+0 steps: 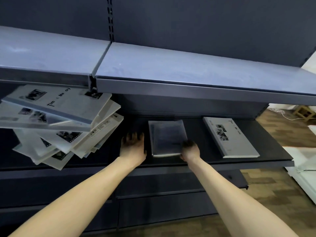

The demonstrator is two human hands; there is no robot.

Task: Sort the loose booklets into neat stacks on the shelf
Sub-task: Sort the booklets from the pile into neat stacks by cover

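A messy pile of pale booklets point(65, 124) lies fanned out on the left part of the dark middle shelf point(205, 161). A small stack of dark grey booklets point(166, 137) sits at the shelf's centre. My right hand point(189, 149) grips that stack at its near right corner. My left hand point(132, 145) rests just left of the stack with fingers spread, holding nothing. A single light grey booklet point(229, 135) lies flat to the right.
The upper shelf point(171, 69) overhangs the middle shelf and hides the pile's far edge. Lower dark shelves point(153, 194) run below. A wooden floor point(282, 194) and white objects point(304, 161) lie at the right.
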